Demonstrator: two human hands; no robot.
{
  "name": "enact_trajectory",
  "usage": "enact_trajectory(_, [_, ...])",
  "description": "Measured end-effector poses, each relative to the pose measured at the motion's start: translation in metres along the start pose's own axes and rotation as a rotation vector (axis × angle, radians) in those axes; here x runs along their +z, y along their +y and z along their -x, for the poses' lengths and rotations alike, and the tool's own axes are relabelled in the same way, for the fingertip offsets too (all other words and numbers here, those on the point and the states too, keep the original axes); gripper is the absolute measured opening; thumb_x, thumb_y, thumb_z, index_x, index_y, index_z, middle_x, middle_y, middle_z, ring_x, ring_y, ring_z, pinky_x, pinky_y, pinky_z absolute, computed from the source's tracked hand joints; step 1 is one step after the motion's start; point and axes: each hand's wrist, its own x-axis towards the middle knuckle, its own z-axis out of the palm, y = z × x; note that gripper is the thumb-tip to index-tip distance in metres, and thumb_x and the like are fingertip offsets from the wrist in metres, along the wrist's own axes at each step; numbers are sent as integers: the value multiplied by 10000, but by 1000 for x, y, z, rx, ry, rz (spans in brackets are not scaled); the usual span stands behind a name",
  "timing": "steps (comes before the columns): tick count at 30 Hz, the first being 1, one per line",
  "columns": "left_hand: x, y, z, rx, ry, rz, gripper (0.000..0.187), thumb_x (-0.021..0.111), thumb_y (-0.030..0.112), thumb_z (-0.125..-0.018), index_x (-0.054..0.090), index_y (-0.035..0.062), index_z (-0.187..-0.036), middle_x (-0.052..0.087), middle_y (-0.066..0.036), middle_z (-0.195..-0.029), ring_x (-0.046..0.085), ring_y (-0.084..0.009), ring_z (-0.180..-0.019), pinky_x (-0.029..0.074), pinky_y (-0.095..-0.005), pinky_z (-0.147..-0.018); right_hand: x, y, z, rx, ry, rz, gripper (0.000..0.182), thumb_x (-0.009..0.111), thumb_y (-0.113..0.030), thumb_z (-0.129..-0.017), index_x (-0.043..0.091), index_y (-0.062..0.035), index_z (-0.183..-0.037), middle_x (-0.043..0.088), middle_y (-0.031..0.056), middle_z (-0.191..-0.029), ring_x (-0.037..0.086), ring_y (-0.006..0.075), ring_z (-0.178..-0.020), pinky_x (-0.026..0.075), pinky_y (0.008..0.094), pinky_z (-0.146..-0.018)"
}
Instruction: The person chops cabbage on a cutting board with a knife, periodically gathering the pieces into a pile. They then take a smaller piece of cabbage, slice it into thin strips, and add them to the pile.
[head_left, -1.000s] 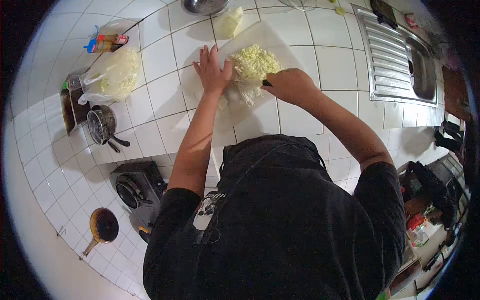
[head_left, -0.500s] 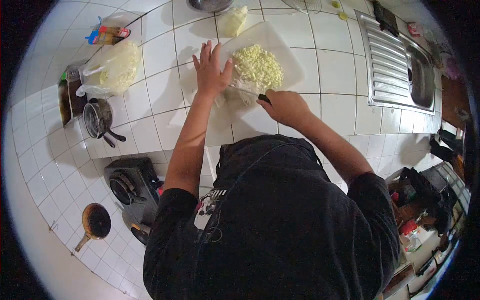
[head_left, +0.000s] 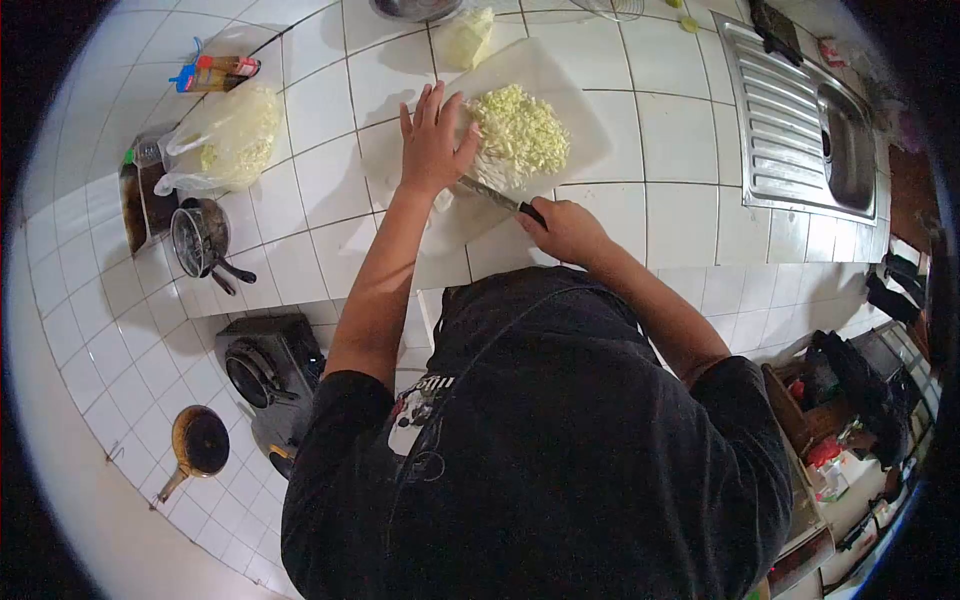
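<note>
My right hand (head_left: 568,230) is closed round the black handle of a knife (head_left: 492,194), whose blade points left along the near side of a heap of chopped cabbage (head_left: 522,132). The heap lies on a white cutting board (head_left: 588,105). My left hand (head_left: 432,150) is palm down at the heap's left side, fingers stretched out and spread, its thumb side close to the cabbage and the blade tip. Beyond the board's far left corner sits an uncut cabbage piece (head_left: 466,40).
At left on the tiled counter (head_left: 690,140) are a plastic bag (head_left: 235,140), sauce bottles (head_left: 215,75) and a small pot (head_left: 198,238). A steel sink (head_left: 845,150) is at right. Part of a dark bowl (head_left: 415,8) shows at the far edge. A pan (head_left: 200,442) hangs lower left.
My left hand has shifted slightly right, toward the heap. The knife has turned so more of its blade face shows, and the loose shreds near it are now up against the heap.
</note>
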Motion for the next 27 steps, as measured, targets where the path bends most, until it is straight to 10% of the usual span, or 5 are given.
enact_trajectory(27, [30, -18, -3, -245, 163, 88, 586, 592, 382, -931, 493, 101, -1435, 435, -226, -1539, 329, -422, -1480, 150, -728, -1159, -75, -12, -34, -105, -30, 461, 440, 468, -459, -1040, 636, -53, -1028, 722, 171, -806, 728, 371, -812, 577, 507, -739])
